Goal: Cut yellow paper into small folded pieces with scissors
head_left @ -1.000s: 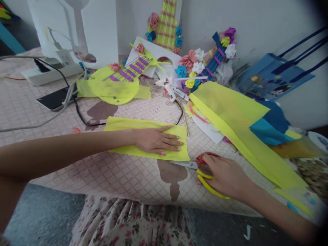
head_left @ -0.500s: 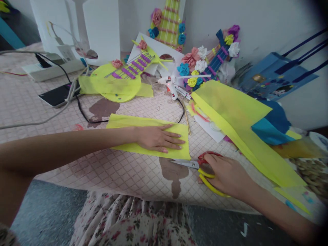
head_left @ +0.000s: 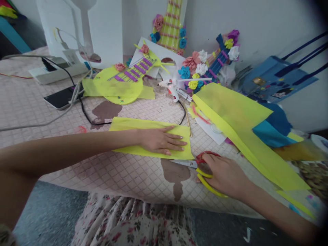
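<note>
A folded strip of yellow crepe paper (head_left: 128, 125) lies flat on the patterned tablecloth. Pressed on it with fingers stretched out is my left hand (head_left: 160, 140). My right hand (head_left: 228, 176) grips a pair of scissors (head_left: 201, 164) with red and yellow handles. The blades point left along the paper's near edge, close to its right corner; whether they touch the paper I cannot tell. A large yellow sheet (head_left: 235, 119) lies to the right, beyond my right hand.
Behind the paper stands a white glue gun (head_left: 172, 89) with a black cord. Flower-trimmed paper guitars (head_left: 134, 70) lean or lie at the back. A phone (head_left: 61, 97) and power strip (head_left: 57, 73) are at left. A blue bag (head_left: 279, 78) stands at right.
The whole view has shifted slightly. My left hand stays flat on the yellow paper, and the scissors in my right hand have moved a little left relative to the paper.
</note>
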`<state>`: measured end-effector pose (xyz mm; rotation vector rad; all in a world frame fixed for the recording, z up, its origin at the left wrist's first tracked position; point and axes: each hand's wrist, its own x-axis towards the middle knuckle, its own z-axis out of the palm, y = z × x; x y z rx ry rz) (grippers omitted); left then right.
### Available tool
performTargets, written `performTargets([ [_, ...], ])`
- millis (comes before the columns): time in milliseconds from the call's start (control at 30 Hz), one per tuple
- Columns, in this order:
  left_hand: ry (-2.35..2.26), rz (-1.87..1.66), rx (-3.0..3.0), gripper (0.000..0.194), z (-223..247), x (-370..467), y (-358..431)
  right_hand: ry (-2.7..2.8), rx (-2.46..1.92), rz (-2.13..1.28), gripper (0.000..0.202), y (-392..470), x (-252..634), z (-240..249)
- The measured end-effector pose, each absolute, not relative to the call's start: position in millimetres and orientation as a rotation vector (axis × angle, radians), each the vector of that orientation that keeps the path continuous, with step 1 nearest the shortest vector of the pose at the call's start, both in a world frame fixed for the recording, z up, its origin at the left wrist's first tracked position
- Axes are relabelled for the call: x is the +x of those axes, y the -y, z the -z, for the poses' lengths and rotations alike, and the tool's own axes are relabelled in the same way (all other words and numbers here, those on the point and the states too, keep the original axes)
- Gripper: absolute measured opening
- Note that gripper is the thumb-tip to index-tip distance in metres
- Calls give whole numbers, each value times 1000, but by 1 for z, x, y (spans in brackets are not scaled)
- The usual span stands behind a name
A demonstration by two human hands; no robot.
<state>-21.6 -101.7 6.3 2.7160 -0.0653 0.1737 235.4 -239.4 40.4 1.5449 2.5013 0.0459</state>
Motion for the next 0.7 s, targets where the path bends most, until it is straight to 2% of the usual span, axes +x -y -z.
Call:
performTargets([
  [300,26,-172,2775,49,-8,-4,104,-2538,1518,-61,34,241,251,-43],
  [700,28,-195,2714,50,-7,-24,99,-2575,1531,-68,36,240,246,-37],
])
